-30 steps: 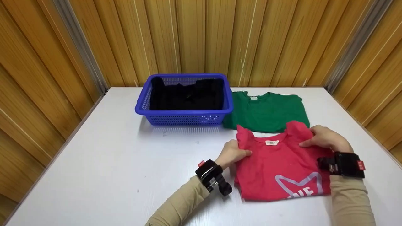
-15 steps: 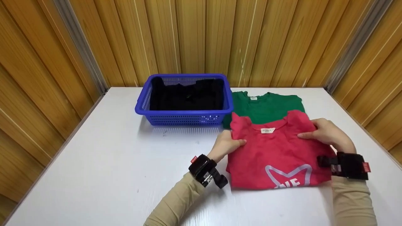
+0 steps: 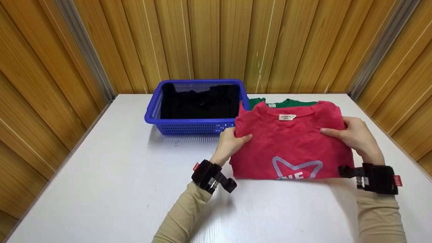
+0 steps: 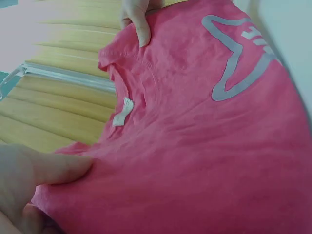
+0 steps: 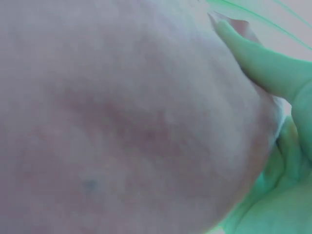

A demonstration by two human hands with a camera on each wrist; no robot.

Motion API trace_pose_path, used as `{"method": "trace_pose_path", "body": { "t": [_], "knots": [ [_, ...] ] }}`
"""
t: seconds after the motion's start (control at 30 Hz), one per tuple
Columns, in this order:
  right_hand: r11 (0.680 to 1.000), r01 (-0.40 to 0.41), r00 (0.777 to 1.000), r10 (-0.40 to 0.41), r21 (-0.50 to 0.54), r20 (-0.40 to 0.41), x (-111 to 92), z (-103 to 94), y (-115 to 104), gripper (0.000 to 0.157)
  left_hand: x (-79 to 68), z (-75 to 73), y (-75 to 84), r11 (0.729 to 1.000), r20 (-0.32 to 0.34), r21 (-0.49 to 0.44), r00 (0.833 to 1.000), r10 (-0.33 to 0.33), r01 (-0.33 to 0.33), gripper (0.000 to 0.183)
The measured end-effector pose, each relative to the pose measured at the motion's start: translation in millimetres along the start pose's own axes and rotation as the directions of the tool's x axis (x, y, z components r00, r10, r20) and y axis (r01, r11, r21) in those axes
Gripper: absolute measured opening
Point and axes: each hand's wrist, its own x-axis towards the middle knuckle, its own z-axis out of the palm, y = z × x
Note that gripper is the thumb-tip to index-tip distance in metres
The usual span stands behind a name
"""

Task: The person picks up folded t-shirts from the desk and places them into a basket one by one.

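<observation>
A folded red T-shirt with a lilac star outline and a white neck label hangs tilted between both hands, over the right part of the table. My left hand pinches its left side, thumb in front and fingers behind the cloth. On the opposite side my right hand grips the shirt the same way. In the left wrist view the left thumb presses on the cloth near the collar. The right wrist view is filled by the shirt, with the right thumb over its edge. Behind it, a green T-shirt is mostly hidden.
A blue plastic basket stands at the back of the white table, with black clothing inside. The red shirt's upper left corner overlaps the basket's right end in the head view. Wood-patterned panels wall the table's back and sides.
Both hands have raised the red shirt and carried it away from the person and a little left. It now covers most of the green shirt in the head view.
</observation>
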Motion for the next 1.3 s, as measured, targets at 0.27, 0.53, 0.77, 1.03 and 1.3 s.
{"method": "trace_pose_path", "body": {
  "t": [0.27, 0.53, 0.77, 1.03, 1.3],
  "knots": [
    [0.983, 0.021, 0.993, 0.001, 0.184, -0.12, -3.2, 3.8, -9.2, 0.037, 5.1, -23.5, 1.8, 0.997, -0.005, -0.068, 1.0, 0.02, -0.021, 0.029],
    [0.959, 0.08, 0.979, -0.024, 0.273, -0.204, -4.4, 11.9, -20.9, 0.016, 5.8, -44.9, 4.6, 0.993, -0.005, -0.114, 1.0, 0.014, -0.015, 0.033],
    [0.953, 0.146, 0.957, -0.068, 0.264, -0.282, -4.4, 19.7, -32.7, 0.016, 5.0, -60.1, 4.6, 0.982, -0.003, -0.188, 1.0, -0.004, 0.003, 0.032],
    [0.945, 0.183, 0.942, -0.09, 0.27, -0.323, -4.7, 22.0, -38.7, 0.017, 6.1, -65.9, 4.1, 0.98, -0.019, -0.199, 1.0, -0.002, -0.002, 0.034],
    [0.947, 0.168, 0.942, -0.071, 0.275, -0.329, -3.0, 25.1, -40.9, 0.018, 4.9, -70.8, 3.5, 0.978, -0.039, -0.207, 0.999, -0.021, 0.012, 0.035]
  ]
}}
